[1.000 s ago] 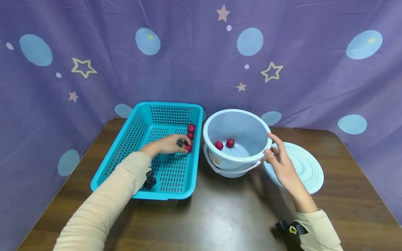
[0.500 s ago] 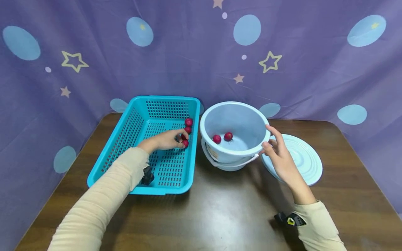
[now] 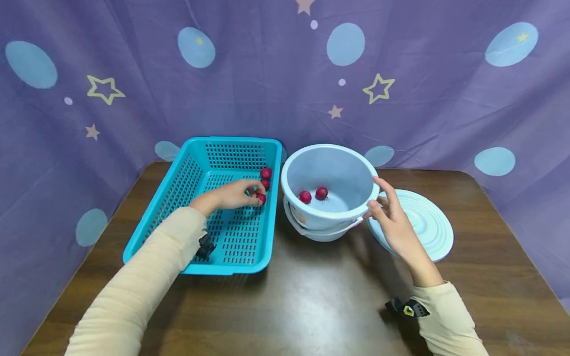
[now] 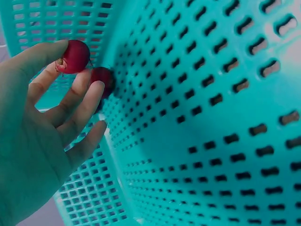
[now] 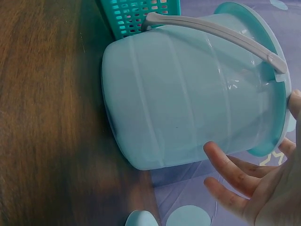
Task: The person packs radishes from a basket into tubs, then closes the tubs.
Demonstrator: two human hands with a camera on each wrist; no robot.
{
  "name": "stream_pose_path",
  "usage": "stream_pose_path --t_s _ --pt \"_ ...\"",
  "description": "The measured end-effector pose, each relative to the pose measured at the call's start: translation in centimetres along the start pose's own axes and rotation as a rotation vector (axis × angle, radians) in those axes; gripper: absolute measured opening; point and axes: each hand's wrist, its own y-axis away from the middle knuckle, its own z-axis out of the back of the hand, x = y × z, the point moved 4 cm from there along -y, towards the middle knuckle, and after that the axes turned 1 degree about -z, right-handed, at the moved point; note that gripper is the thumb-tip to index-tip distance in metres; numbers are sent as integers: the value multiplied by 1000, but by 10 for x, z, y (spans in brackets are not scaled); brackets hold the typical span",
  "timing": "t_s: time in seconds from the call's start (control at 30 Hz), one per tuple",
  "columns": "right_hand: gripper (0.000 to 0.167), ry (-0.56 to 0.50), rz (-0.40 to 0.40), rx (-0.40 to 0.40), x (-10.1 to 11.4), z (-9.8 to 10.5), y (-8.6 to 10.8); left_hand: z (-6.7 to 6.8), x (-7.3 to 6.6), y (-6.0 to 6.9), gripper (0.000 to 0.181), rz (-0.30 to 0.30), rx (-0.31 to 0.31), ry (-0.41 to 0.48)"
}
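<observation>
Inside the turquoise basket (image 3: 273, 222), my left hand (image 3: 233, 194) pinches a red radish (image 4: 77, 57) between thumb and fingers, near the basket's right wall. Two more radishes (image 3: 265, 173) lie just beyond it along that wall; in the left wrist view one dark radish (image 4: 101, 80) sits by the fingertips. My right hand (image 3: 398, 227) holds the rim of the pale blue bucket (image 3: 311, 222) with thumb and index finger, its other fingers spread beside the wall. The bucket holds two radishes, one on the left (image 3: 305, 197) and one by it (image 3: 321, 193).
A round pale blue lid (image 3: 429, 225) lies on the wooden table (image 3: 307, 306) to the right of the bucket. The bucket's handle (image 5: 221, 33) hangs down its near side. A purple patterned curtain (image 3: 267, 64) stands behind the table.
The head view has shifted a little, moving the scene up and left. The left hand's fingers have closed round the nearest radish. The right hand stays at the bucket rim.
</observation>
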Motion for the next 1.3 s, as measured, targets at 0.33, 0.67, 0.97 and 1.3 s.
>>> stream_pose_path --t_s 0.33,0.67,0.97,1.3 --pt "54 14 2 -12 -1 3 6 9 -18 15 29 -14 -29 31" --pt "52 16 21 -26 -1 2 5 35 -59 33 27 -85 -98 -41" --pt "52 13 30 -30 0 0 2 51 -80 43 30 -100 -227 -114" --pt "52 20 31 -24 0 -2 -1 56 -98 46 31 -196 -319 -47"
